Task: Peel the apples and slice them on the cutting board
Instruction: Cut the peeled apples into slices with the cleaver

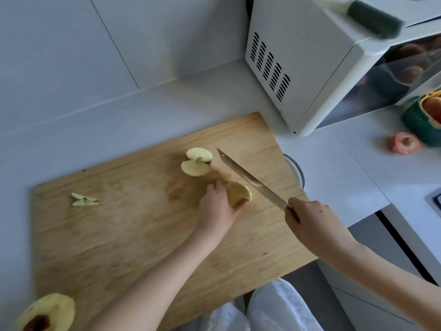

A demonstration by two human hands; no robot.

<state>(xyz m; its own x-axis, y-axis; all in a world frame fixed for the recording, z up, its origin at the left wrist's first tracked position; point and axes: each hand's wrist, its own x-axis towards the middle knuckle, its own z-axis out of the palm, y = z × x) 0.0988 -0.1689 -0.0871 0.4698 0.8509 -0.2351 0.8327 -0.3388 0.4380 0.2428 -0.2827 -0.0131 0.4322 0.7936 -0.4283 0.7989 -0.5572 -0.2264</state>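
Pale-yellow flesh marks the peeled apple piece (239,193), which lies on the cutting board (119,235) right of centre. The left hand (220,209) grips it, fingers curled over its left side and thumb at its near end. The knife (250,181) runs diagonally just to its right, tip toward the board's far edge, its handle hidden inside the right hand's (310,223) closed fist. The piece therefore sits between the left fingers and the blade, so any cut travels toward those fingers. I cannot tell whether the edge already touches the flesh, and the left fingertips are blurred. A cored chunk (196,162) lies beyond them. A core scrap (84,199) lies toward the left edge. Another peeled apple (46,311), by the near-left corner, is cut off by the frame.
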